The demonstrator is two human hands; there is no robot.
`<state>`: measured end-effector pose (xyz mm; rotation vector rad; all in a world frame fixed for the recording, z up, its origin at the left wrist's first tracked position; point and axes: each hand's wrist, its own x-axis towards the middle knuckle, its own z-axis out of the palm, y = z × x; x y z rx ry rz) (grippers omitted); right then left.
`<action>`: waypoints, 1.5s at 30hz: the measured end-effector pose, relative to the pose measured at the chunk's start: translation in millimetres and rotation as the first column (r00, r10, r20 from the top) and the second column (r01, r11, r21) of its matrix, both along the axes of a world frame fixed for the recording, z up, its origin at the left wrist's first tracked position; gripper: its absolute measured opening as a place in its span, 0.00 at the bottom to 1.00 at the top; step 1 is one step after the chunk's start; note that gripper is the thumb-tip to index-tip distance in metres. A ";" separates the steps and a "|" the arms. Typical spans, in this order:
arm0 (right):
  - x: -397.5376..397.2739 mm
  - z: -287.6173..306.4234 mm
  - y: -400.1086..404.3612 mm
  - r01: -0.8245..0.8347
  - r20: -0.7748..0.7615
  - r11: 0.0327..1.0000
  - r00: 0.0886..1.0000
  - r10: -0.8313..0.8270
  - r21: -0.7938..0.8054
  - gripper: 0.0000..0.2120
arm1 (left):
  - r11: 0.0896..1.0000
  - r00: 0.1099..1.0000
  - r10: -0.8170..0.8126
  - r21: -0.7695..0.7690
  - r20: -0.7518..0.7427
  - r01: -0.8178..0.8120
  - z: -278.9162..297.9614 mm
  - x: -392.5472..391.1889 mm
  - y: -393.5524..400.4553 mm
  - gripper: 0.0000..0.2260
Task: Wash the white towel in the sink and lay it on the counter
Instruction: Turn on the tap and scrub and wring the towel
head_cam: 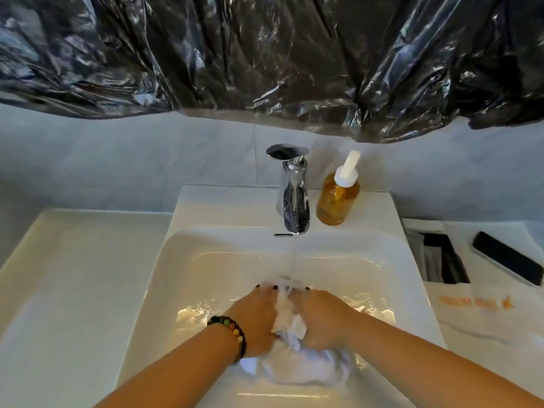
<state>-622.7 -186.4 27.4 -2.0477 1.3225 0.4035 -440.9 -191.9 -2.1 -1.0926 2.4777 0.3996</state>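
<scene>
The white towel [303,369] is bunched up wet in the white sink [206,266], under a stream of water from the chrome tap [293,198]. My left hand [259,316], with a beaded bracelet on the wrist, grips the towel's left side. My right hand [318,319] grips its right side, close against the left hand. Both hands press the cloth together in the middle of the basin, and part of the towel hangs below them. The white counter [64,290] lies to the left of the sink.
An amber soap bottle [337,198] with a white pump stands right of the tap. A black phone [507,257] and a dark opening [441,257] lie on the right counter. Crinkled black plastic sheet [265,54] hangs above the wall.
</scene>
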 end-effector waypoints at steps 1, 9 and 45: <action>1.2 -1.5 -1.5 -0.041 -0.036 0.999 0.999 0.040 -0.009 0.10 | 0.997 0.995 -0.071 -0.030 0.065 0.073 -2.8 -3.4 -1.0 0.26; 5.1 -2.6 -9.6 -0.042 -0.113 0.986 0.993 0.023 -0.164 0.17 | 0.985 0.982 -0.156 -0.058 0.106 0.163 -19.4 -11.0 -11.4 0.27; -24.5 -5.9 73.7 0.951 0.210 0.171 0.117 -0.971 0.257 0.37 | 0.397 0.298 0.877 0.219 -0.376 -0.891 7.9 -8.2 58.3 0.31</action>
